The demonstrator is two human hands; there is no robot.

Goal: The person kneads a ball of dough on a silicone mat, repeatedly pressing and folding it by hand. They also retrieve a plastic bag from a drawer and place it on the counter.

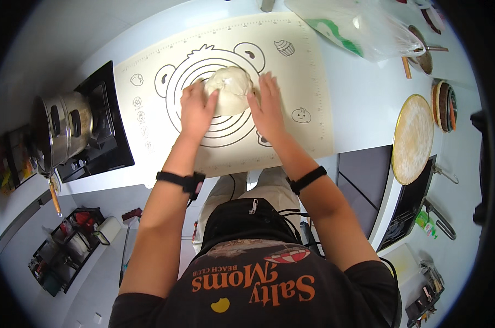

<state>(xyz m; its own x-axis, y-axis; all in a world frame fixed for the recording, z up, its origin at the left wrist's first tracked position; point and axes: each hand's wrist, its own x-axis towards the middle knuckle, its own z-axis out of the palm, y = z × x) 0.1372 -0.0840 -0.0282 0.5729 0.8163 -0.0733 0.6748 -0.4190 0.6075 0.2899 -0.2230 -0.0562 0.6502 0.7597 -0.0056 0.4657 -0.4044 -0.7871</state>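
Note:
A large round lump of pale dough point(230, 91) rests on a cream kneading mat point(313, 135), over the printed rings of a bear-face drawing. Its top is smooth and shiny, with creases toward the right side. My left hand point(197, 108) lies along the dough's left side, its thumb against it and its fingers to the left. On the right, my right hand point(268, 108) has its thumb at the dough's edge and its fingers stretched out beside it. Neither hand is closed around the dough. Where the palms meet the dough is partly hidden.
At left, a steel steamer pot point(63, 127) stands on a black gas hob point(104, 119). A plastic bag point(358, 28) lies at the back right. A flour-dusted round board point(413, 139) sits by the sink point(407, 205). Stacked round items point(444, 106) stand behind it.

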